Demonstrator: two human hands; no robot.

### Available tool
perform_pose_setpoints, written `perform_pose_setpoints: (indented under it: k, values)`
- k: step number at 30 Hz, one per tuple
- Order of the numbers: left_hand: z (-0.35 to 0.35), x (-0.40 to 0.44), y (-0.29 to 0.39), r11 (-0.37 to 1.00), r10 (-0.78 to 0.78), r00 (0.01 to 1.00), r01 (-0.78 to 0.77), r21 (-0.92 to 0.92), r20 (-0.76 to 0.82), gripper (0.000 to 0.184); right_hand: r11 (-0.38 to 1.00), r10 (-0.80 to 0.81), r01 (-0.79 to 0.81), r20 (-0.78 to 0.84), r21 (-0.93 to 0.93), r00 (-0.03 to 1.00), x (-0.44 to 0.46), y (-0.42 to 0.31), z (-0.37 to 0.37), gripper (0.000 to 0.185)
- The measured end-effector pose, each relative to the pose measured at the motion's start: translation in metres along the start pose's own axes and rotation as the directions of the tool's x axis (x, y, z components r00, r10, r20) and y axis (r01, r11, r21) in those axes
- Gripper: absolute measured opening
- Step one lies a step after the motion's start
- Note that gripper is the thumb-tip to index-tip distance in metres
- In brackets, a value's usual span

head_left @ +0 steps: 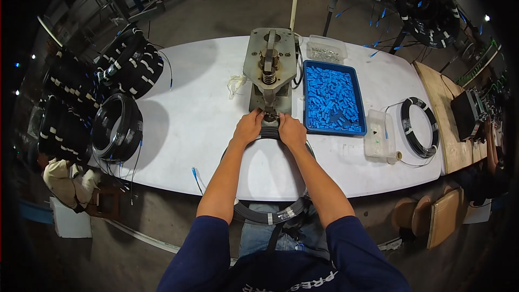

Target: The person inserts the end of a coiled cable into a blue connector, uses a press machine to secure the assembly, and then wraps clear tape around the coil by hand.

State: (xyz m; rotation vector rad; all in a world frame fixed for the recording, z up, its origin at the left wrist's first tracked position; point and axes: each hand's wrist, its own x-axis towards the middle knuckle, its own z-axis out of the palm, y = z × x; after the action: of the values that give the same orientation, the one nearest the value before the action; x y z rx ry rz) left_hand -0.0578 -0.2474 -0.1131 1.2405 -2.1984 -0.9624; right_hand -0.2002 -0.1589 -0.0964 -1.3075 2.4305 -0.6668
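Note:
Both my hands are at the base of a metal press (268,62) that stands on the white table. My left hand (249,126) has its fingers wrapped round the left side of a black cable coil (268,131). On the other side my right hand (292,129) grips the same coil, its fingertips close under the press head. The coil hangs over the table's front edge towards my lap, with white bands on its lower part. A blue connector (194,172) on a thin cable sticks out left of my left forearm. What lies between my fingertips is too small to tell.
A blue tray (363,128) of small blue parts and a clear box (380,153) are right of the press, with a loose coil (408,128) beyond. Stacked black coils (116,127) stand left. At the far right a person's arm (491,146) shows.

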Motion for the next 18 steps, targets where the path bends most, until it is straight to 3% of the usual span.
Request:
perform_pose_setpoints:
  k: [18]
  values:
    - [-0.0006,-0.0021,0.0023,1.0,0.026,0.999,-0.026,-0.018,-0.022,0.032,1.0,-0.02,0.02,-0.002,-0.017,1.0,0.0007,0.0005,0.0006,0.046]
